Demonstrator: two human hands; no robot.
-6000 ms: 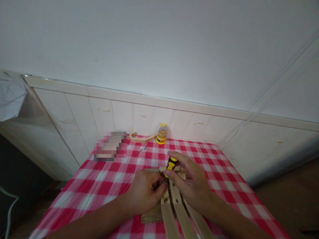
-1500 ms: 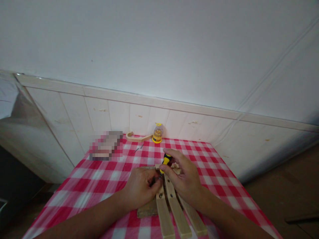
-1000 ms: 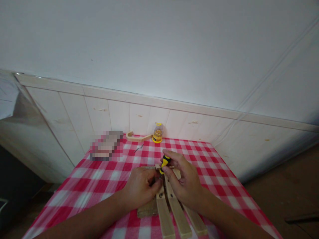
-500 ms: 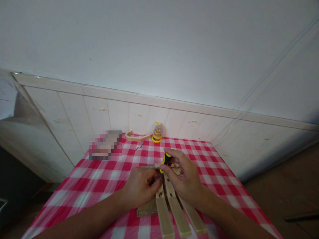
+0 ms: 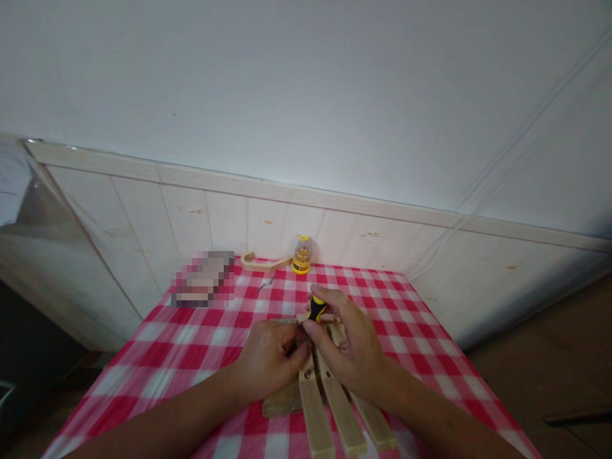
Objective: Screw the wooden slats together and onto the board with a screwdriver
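Note:
My right hand (image 5: 351, 335) is closed around a small black and yellow screwdriver (image 5: 316, 308), which points down toward the wooden pieces. Its tip is hidden by my fingers. Close beside it, my left hand (image 5: 275, 357) is closed, thumb and forefinger pinched near the screwdriver's lower end; what they hold is too small to make out. Under both hands lie three pale wooden arms (image 5: 347, 424) side by side, with dark holes in them. They rest on a rough wooden block (image 5: 282, 403), which shows beneath my left hand.
A red and white checked cloth (image 5: 191, 370) covers the table. At the back stand a yellow-based clear container (image 5: 302, 256) and a curved wooden hook piece (image 5: 262, 264). Small thin metal pieces (image 5: 265, 284) lie in front of them. A pixelated patch covers something at back left. A white wall rises behind.
My right hand has turned the screwdriver a little, and its handle stands slightly more upright. The fingers have shifted slightly left. My left hand stays in place.

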